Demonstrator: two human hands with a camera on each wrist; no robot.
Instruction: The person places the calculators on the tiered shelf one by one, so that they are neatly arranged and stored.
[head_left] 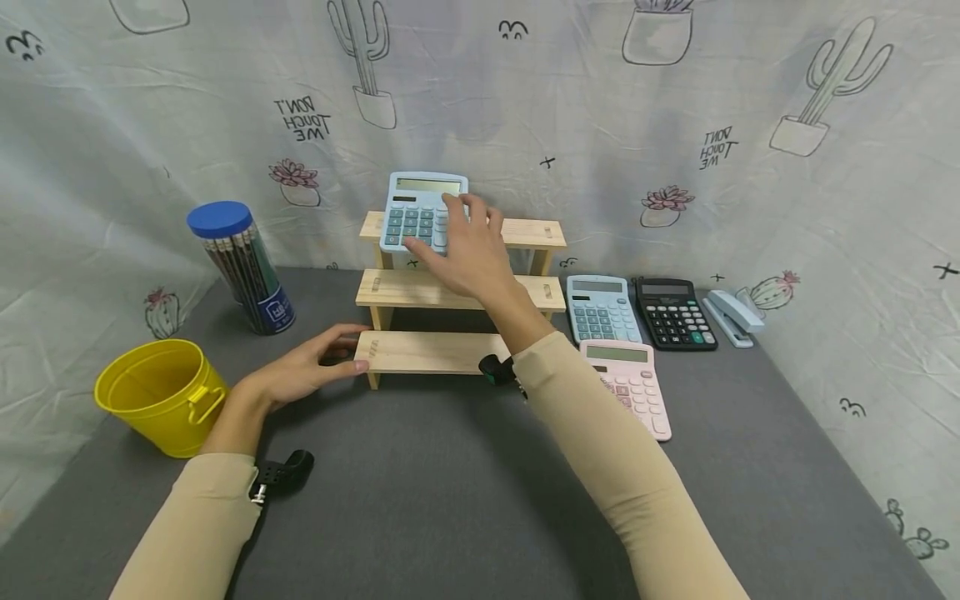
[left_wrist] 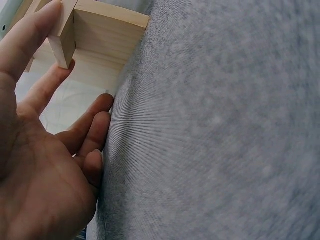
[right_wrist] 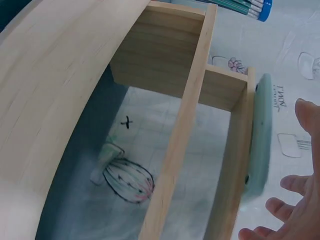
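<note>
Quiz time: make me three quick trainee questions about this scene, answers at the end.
1. Which hand touches the lowest tier of the wooden stand?
2. True or false: the blue-lidded jar stands farther from the person than the yellow bucket.
3. What is on the top tier?
a) pink calculator
b) blue calculator
c) black calculator

Key: 1. The left hand. 2. True. 3. b.

The head camera overlooks the surface (head_left: 405,500) toward its far edge; both wrist cameras, close and sideways, share the wooden shelf (head_left: 427,353).
</note>
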